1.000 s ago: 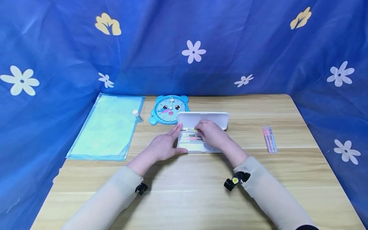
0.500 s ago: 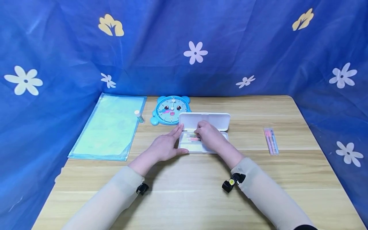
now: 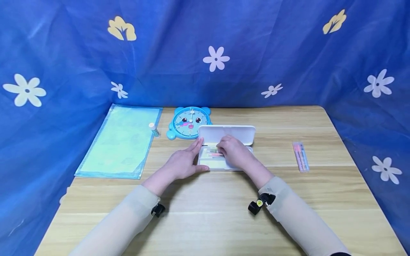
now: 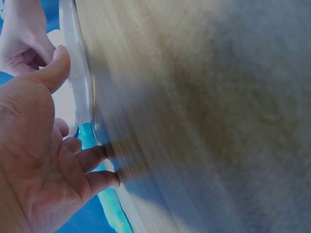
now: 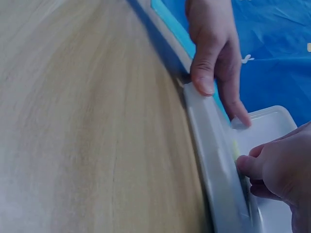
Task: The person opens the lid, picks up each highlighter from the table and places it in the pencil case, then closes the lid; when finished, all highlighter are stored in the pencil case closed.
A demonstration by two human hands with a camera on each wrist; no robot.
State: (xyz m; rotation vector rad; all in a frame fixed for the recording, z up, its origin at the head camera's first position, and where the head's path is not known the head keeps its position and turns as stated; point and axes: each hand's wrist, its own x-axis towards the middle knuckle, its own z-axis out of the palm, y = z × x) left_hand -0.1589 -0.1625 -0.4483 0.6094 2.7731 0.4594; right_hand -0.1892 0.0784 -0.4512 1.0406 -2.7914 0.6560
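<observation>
A white pencil case (image 3: 215, 164) lies mid-table with its lid (image 3: 227, 133) raised at the back. My left hand (image 3: 183, 163) steadies its left end, thumb at the front edge and straight fingers reaching up by the lid. Inside the case lie several slim pens (image 3: 214, 155) with pink and dark parts. My right hand (image 3: 236, 151) is over the right half, fingers curled, thumb and index pinching a pale yellow-green pen (image 5: 235, 146) low in the case. Much of that pen is hidden by the hand. In the right wrist view, the left thumb (image 5: 204, 83) presses on the case's corner.
Behind the case sits a blue toy clock (image 3: 189, 122) with a cartoon face. A glue stick (image 3: 154, 129) stands beside a light-blue mesh folder (image 3: 118, 142) at left. To the right lies a clear pack of coloured pens (image 3: 300, 157). A blue curtain (image 3: 173, 71) borders the table.
My right hand has lowered the yellow-green pen slightly into the case and then stays nearly still. The left hand keeps its place at the case's left end.
</observation>
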